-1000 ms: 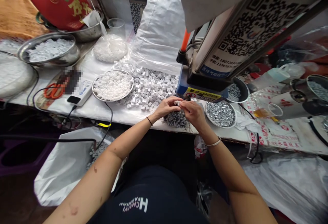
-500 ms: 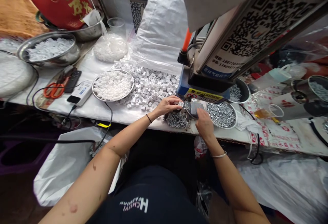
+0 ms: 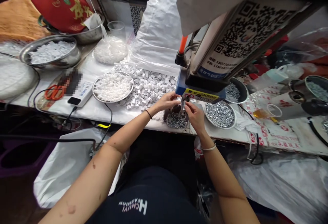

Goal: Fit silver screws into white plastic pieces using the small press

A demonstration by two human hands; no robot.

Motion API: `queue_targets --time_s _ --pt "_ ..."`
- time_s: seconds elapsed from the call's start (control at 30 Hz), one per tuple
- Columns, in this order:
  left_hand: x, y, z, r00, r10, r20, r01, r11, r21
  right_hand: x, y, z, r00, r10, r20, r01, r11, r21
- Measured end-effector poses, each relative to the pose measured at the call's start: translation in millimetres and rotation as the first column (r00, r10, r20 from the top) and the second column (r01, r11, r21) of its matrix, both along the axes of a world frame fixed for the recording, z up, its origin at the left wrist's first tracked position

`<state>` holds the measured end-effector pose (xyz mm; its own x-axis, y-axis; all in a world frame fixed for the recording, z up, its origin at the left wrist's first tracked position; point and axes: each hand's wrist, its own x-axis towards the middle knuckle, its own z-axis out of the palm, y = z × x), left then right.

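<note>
My left hand (image 3: 167,101) pinches a small white plastic block (image 3: 178,99) under the blue head of a press (image 3: 180,80). Close beside it, my right hand (image 3: 195,115) has its thumb and finger pressed together at the press's work spot; whatever they hold is too small to make out. Just below both hands lies a heap of small metal pins (image 3: 176,120). Behind my left hand spreads a pile of similar white blocks (image 3: 153,87). A round dish (image 3: 235,123) of metal pins stands right of my right hand.
A plate (image 3: 95,96) of small white pieces stands left of the block pile. Further left are a white power bank (image 3: 81,94), orange-handled scissors (image 3: 52,92) and a steel bowl (image 3: 74,54) of white parts. A dark bowl (image 3: 244,95) of metal pieces sits behind the press.
My right hand has let go of a grey block-like part at the press and moved left, closer to my left hand. My left hand still holds the white block. The view has shifted slightly.
</note>
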<state>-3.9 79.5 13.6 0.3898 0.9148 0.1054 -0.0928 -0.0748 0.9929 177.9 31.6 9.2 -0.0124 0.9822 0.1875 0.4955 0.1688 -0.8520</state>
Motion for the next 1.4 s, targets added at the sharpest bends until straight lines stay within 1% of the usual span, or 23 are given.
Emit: queue_targets --time_s 0.1,0.17,0.27,0.33,0.37,0.43,0.53,0.63,0.7,0.77,0.8,0.83,0.87,0.9,0.93,1.0,1.03,1.07,1.13,1.23,1.3,1.33,1.4 --pt "12 1 -13.3 0.970 0.079 0.231 -0.025 0.974 -0.227 -9 14 -5.8 0.976 0.029 -0.214 -0.060 0.988 -0.140" --pt "17 2 -25.0 0.939 0.127 0.319 -0.021 0.949 -0.315 -9 24 -9.8 0.936 -0.004 -0.352 -0.086 0.967 -0.238" --pt "17 1 -40.3 0.921 0.143 0.362 -0.013 0.940 -0.340 -6 31 -8.9 0.880 -0.107 -0.463 -0.070 0.934 -0.350" --pt "13 -2 -46.1 0.918 0.127 0.375 -0.002 0.949 -0.316 -5 30 -3.3 0.865 -0.144 -0.481 -0.056 0.924 -0.377" --pt "11 -5 -47.2 0.920 0.104 0.377 0.012 0.956 -0.295 -5 27 0.3 0.871 -0.140 -0.471 -0.048 0.930 -0.364" --pt "5 -9 -45.5 0.937 0.043 0.347 0.039 0.973 -0.228 -5 18 7.0 0.914 -0.085 -0.396 -0.031 0.960 -0.279" --pt "-2 -14 -35.0 0.983 -0.045 0.177 0.056 0.997 -0.055 -7 0 11.1 0.987 0.020 -0.161 -0.029 0.998 -0.054" --pt "-4 -13 -21.4 0.997 -0.079 -0.006 0.079 0.987 0.140 -9 -12 7.7 0.996 0.060 0.062 -0.070 0.984 0.164" --pt "-4 -11 -14.3 0.993 -0.090 -0.077 0.104 0.973 0.207 -6 -16 4.5 0.988 0.083 0.131 -0.110 0.971 0.211" --pt "-3 -11 -10.6 0.986 -0.109 -0.125 0.133 0.970 0.203 4 -16 2.0 0.982 0.085 0.167 -0.119 0.971 0.206" --pt "-3 -13 -10.2 0.985 -0.107 -0.138 0.133 0.972 0.194 13 -15 0.6 0.979 0.054 0.198 -0.097 0.972 0.214" --pt "-3 -16 -10.8 0.986 -0.086 -0.141 0.112 0.975 0.191 25 -14 -1.1 0.969 -0.003 0.247 -0.057 0.971 0.234" --pt "-4 -20 -12.3 0.990 -0.037 -0.138 0.064 0.978 0.197 40 -13 -3.6 0.947 -0.089 0.309 0.003 0.963 0.269" --pt "-4 -26 -14.4 0.990 0.045 -0.134 -0.016 0.977 0.211 56 -11 -6.9 0.903 -0.173 0.394 0.055 0.955 0.293" --pt "-5 -33 -16.9 0.978 0.155 -0.140 -0.120 0.965 0.231 75 -10 -11.0 0.837 -0.253 0.485 0.109 0.946 0.305" --pt "-6 -47 -21.8 0.907 0.363 -0.213 -0.298 0.911 0.285 110 -8 -21.2 0.686 -0.338 0.644 0.202 0.939 0.278" --pt "-6 -55 -23.7 0.858 0.430 -0.281 -0.340 0.885 0.317 125 -8 -26.6 0.638 -0.357 0.682 0.250 0.934 0.255" --pt "-5 -61 -25.1 0.808 0.468 -0.357 -0.348 0.869 0.351 137 -7 -31.8 0.619 -0.365 0.696 0.290 0.929 0.230" --pt "-2 -69 -26.4 0.726 0.483 -0.490 -0.299 0.863 0.407 152 -5 -39.9 0.627 -0.376 0.682 0.355 0.917 0.180" --pt "6 -71 -26.6 0.636 0.468 -0.614 -0.217 0.871 0.440 155 -1 -44.0 0.646 -0.394 0.654 0.405 0.903 0.144" --pt "10 -70 -27.4 0.607 0.447 -0.657 -0.177 0.882 0.437 151 -1 -42.5 0.635 -0.402 0.660 0.406 0.900 0.158" --pt "11 -69 -28.2 0.608 0.438 -0.662 -0.165 0.886 0.434 150 -2 -41.2 0.628 -0.404 0.665 0.392 0.903 0.178" --pt "12 -69 -30.4 0.645 0.431 -0.631 -0.161 0.884 0.439 149 -6 -38.8 0.611 -0.396 0.685 0.336 0.914 0.228"
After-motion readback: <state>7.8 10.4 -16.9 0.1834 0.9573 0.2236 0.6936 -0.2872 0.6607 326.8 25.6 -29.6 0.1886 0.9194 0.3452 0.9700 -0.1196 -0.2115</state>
